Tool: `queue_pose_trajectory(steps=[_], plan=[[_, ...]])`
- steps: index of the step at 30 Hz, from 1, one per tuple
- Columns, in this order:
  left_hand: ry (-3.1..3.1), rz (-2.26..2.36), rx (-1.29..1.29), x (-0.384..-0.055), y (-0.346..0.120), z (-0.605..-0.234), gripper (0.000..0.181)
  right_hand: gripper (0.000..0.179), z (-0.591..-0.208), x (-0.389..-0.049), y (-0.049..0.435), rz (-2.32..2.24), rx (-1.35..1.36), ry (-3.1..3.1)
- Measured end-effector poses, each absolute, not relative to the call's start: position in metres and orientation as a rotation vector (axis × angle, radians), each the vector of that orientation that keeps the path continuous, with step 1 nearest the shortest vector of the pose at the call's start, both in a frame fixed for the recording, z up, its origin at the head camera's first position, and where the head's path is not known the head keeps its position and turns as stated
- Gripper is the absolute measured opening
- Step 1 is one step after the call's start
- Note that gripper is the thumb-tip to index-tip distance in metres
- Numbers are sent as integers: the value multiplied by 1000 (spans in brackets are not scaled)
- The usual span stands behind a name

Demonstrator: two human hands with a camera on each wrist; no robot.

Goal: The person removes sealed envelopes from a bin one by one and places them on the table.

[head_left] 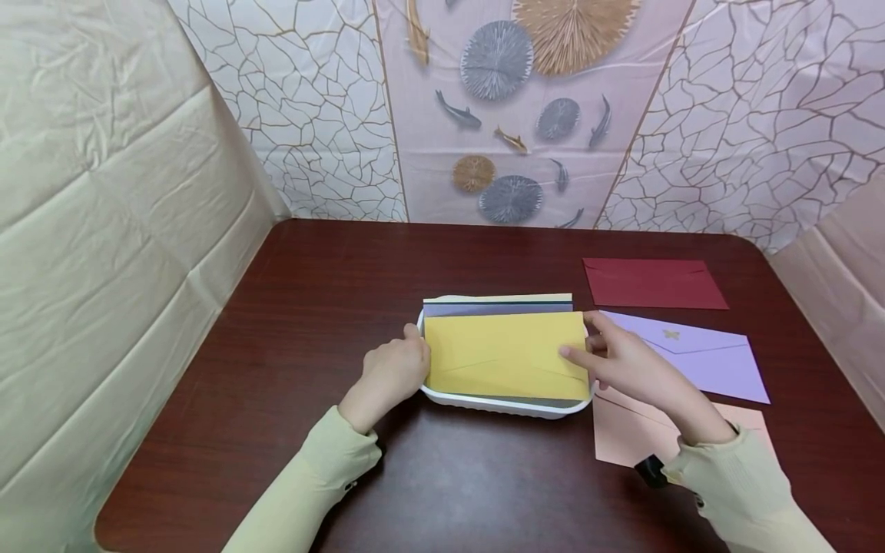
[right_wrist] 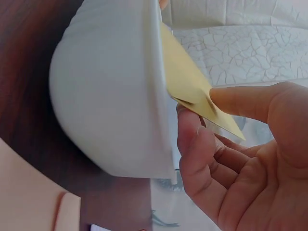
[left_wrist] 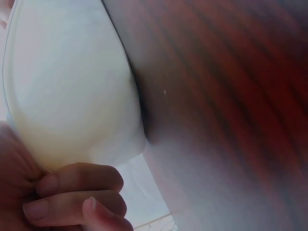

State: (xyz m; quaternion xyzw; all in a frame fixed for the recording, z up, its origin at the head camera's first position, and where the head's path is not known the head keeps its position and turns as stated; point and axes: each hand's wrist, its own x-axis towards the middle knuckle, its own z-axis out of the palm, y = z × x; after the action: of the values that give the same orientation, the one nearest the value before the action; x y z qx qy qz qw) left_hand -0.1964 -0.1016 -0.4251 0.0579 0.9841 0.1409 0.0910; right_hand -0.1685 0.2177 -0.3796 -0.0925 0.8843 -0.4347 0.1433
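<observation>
A yellow envelope (head_left: 501, 353) lies tilted over the top of a white plastic basin (head_left: 525, 409), its right edge pinched between the thumb and fingers of my right hand (head_left: 632, 369). In the right wrist view the thumb presses one face of the yellow envelope (right_wrist: 192, 82) and the fingers lie behind it. My left hand (head_left: 394, 367) grips the basin's left end, fingers curled at the rim in the left wrist view. Behind the yellow envelope, a lavender envelope (head_left: 498, 309) and other paper edges show inside the basin; the rest of them is hidden.
To the right on the dark wooden table (head_left: 311, 307) lie a red envelope (head_left: 653, 284), a lilac envelope (head_left: 712, 357) with a gold emblem, and a peach envelope (head_left: 622, 434) partly under my right forearm. A patterned cloth (head_left: 332, 115) hangs behind the table.
</observation>
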Motion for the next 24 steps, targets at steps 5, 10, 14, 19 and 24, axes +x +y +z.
queue_pose_trajectory(steps=[5, 10, 14, 19, 24], plan=[[2919, 430, 174, -196, -101, -425, 26, 63, -386, -165, 222, -1308, -235, 2523], [2921, 433, 171, -197, -101, -426, 26, 56, -389, -160, 226, -1355, -239, 2513], [2933, 425, 170, -197, -101, -427, 26, 40, -391, -157, 230, -1387, -258, 2487], [2943, 417, 173, -197, -101, -427, 26, 33, -392, -152, 234, -1407, -248, 2445], [2932, 413, 158, -197, -101, -427, 27, 25, -393, -147, 234, -1383, -278, 2425]])
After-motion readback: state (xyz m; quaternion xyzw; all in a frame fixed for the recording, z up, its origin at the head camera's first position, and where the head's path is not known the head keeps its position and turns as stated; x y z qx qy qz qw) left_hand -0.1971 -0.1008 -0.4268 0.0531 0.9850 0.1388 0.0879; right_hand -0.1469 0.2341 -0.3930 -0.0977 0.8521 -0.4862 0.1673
